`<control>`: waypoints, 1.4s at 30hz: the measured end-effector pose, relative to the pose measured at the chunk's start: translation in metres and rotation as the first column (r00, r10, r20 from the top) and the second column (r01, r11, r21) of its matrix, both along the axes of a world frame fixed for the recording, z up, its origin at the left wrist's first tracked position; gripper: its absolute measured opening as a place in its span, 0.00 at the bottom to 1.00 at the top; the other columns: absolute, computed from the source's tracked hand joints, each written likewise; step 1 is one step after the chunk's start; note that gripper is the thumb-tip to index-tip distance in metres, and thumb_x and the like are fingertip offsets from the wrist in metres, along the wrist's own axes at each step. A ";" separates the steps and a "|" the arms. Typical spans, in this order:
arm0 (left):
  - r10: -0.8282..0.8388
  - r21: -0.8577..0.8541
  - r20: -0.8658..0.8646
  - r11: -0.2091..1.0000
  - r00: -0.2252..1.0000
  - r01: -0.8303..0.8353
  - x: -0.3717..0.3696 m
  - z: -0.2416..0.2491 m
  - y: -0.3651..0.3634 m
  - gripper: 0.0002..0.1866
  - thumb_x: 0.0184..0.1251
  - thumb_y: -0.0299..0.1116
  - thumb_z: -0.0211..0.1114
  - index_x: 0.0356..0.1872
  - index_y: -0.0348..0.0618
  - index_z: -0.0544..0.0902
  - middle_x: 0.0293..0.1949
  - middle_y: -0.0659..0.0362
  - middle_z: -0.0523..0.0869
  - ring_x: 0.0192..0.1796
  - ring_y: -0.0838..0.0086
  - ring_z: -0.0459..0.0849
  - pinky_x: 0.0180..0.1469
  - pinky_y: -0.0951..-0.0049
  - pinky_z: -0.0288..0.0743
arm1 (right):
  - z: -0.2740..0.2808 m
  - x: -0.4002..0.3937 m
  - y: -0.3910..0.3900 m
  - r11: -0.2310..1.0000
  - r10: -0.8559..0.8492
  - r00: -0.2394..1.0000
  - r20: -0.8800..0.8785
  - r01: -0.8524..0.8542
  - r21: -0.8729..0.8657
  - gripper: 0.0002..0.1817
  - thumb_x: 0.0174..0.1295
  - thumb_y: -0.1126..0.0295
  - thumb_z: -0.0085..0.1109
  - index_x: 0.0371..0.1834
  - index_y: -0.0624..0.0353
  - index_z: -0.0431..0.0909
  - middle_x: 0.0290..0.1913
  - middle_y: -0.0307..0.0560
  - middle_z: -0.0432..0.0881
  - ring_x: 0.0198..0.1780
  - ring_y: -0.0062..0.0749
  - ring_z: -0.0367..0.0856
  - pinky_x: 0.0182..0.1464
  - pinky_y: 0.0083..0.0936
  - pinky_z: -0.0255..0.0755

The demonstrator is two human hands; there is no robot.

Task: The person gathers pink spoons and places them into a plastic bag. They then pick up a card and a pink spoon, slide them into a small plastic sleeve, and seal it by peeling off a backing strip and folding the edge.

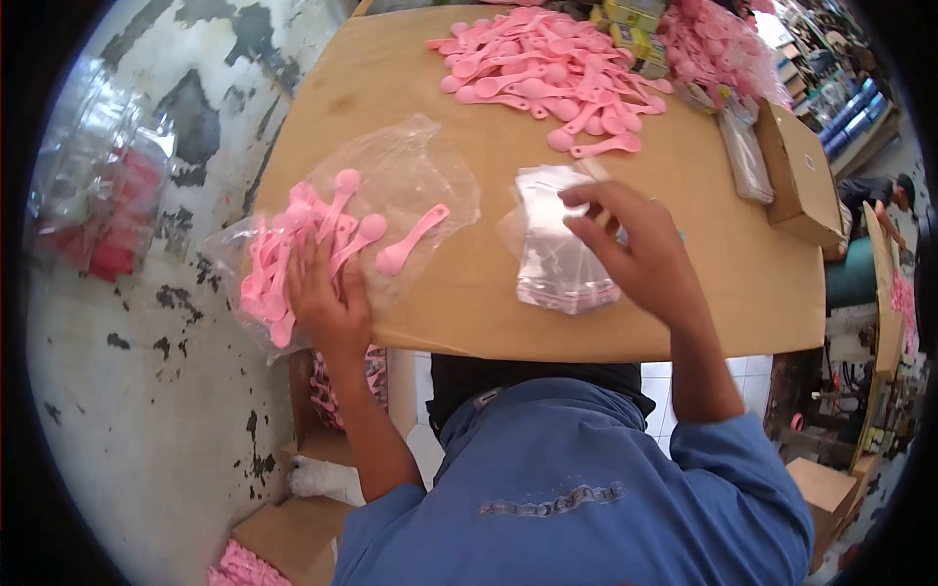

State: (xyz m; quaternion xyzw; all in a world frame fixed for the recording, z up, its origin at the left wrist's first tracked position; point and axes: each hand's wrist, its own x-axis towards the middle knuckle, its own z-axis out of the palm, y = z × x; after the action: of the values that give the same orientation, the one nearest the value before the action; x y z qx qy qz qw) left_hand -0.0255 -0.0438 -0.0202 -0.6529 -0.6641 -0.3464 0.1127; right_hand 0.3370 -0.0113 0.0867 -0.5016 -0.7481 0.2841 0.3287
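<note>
My left hand (330, 305) lies with its fingers stretched over a small heap of pink plastic spoons (264, 278) at the table's left edge. That heap rests on a clear plastic sheet or bag (430, 161). One single pink spoon (412, 240) lies a little to the right of the heap. Over the right side of a stack of small clear plastic bags (559, 259) hovers my right hand (640, 249). Its thumb and forefinger are bent toward each other with a gap between them, and nothing shows in the gap. The other fingers are partly hidden.
A large pile of pink spoons (557, 73) covers the table's far side. Beside it are yellow boxes (637, 44) and a filled clear bag (718, 49). A cardboard box (796, 176) stands at the right edge. A peeling wall (147, 391) borders the left. Another person (884, 195) is at far right.
</note>
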 end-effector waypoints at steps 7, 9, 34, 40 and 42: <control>-0.117 -0.030 0.064 0.992 0.991 0.119 -0.002 -0.001 -0.004 0.23 0.76 0.41 0.70 0.67 0.42 0.87 0.69 0.48 0.87 0.75 0.47 0.78 0.78 0.48 0.67 | -0.045 -0.055 -0.003 0.983 -0.047 0.997 -0.066 0.058 0.175 0.15 0.74 0.78 0.58 0.62 0.64 0.83 0.58 0.61 0.86 0.59 0.53 0.84 0.63 0.42 0.77; -0.212 -0.028 0.067 0.976 0.975 0.214 -0.005 0.001 -0.009 0.23 0.76 0.41 0.71 0.66 0.42 0.87 0.68 0.49 0.87 0.74 0.48 0.80 0.78 0.47 0.67 | -0.048 -0.061 0.011 0.980 -0.033 0.999 -0.011 0.035 0.196 0.15 0.74 0.78 0.57 0.61 0.65 0.83 0.58 0.62 0.86 0.60 0.56 0.83 0.63 0.43 0.76; 0.130 0.014 0.553 0.986 0.823 -0.165 -0.115 0.089 -0.025 0.14 0.83 0.38 0.69 0.44 0.35 0.91 0.31 0.71 0.79 0.34 0.87 0.69 0.36 0.81 0.62 | -0.048 -0.109 0.040 0.953 0.296 0.947 0.126 -0.302 0.030 0.11 0.68 0.72 0.62 0.48 0.69 0.80 0.48 0.65 0.84 0.55 0.64 0.82 0.59 0.50 0.75; -0.178 0.302 0.507 0.953 0.843 0.019 -0.095 0.171 0.012 0.12 0.84 0.35 0.68 0.46 0.36 0.92 0.32 0.74 0.79 0.34 0.90 0.68 0.35 0.83 0.59 | -0.048 -0.111 0.038 0.952 0.305 0.951 -0.046 -0.305 0.021 0.25 0.67 0.69 0.69 0.66 0.65 0.80 0.67 0.62 0.82 0.68 0.59 0.80 0.70 0.44 0.74; -0.226 0.362 0.501 0.932 0.835 0.035 -0.088 0.182 0.021 0.13 0.84 0.36 0.69 0.44 0.36 0.92 0.32 0.73 0.80 0.34 0.89 0.68 0.36 0.82 0.59 | -0.047 -0.115 0.035 0.955 0.295 0.952 -0.074 -0.294 0.027 0.27 0.65 0.70 0.71 0.67 0.64 0.79 0.69 0.60 0.81 0.70 0.60 0.79 0.72 0.44 0.73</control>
State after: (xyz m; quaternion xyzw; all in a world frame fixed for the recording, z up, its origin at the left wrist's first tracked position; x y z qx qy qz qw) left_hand -0.1134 -0.0223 0.1622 -0.5454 -0.5528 -0.6300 0.0093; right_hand 0.2220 0.0241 0.0392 -0.3704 -0.8034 0.3433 0.3154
